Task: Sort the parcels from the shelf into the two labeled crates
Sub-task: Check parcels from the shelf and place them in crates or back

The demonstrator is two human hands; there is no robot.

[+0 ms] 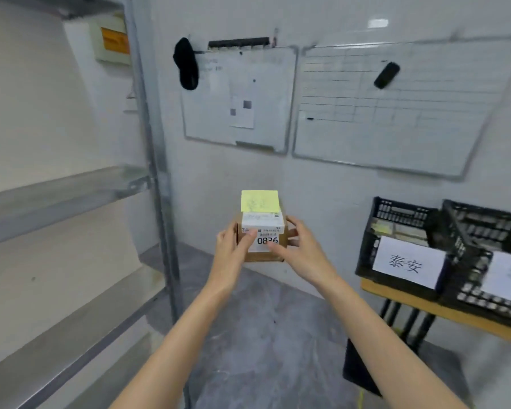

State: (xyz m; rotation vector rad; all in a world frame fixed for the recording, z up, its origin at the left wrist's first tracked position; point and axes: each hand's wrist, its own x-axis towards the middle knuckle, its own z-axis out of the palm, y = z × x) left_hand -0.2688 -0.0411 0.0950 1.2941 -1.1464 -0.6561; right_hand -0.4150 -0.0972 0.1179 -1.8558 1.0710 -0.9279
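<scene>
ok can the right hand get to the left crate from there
Probably yes: the right hand holds the parcel with the left hand, and nothing stands between it and the left crate.

One wide-angle view sits at head height and faces forward and slightly down into a room corner. Straight lines bow towards the frame edges. A grey metal shelf rack [71,196] fills 9 o'clock, and a white wall board ruled with lines [396,113] spans 12 to 2 o'clock. Both bare forearms run up from the 6 o'clock edge. The left hand [229,249] and right hand [304,255] meet at the centre round a small brown cardboard parcel [263,256], close to the lens. A black plastic crate with a white paper label [401,215] on a wooden counter [425,307] lies at 3 o'clock. The grey floor [263,335] fills the lower middle.
</scene>
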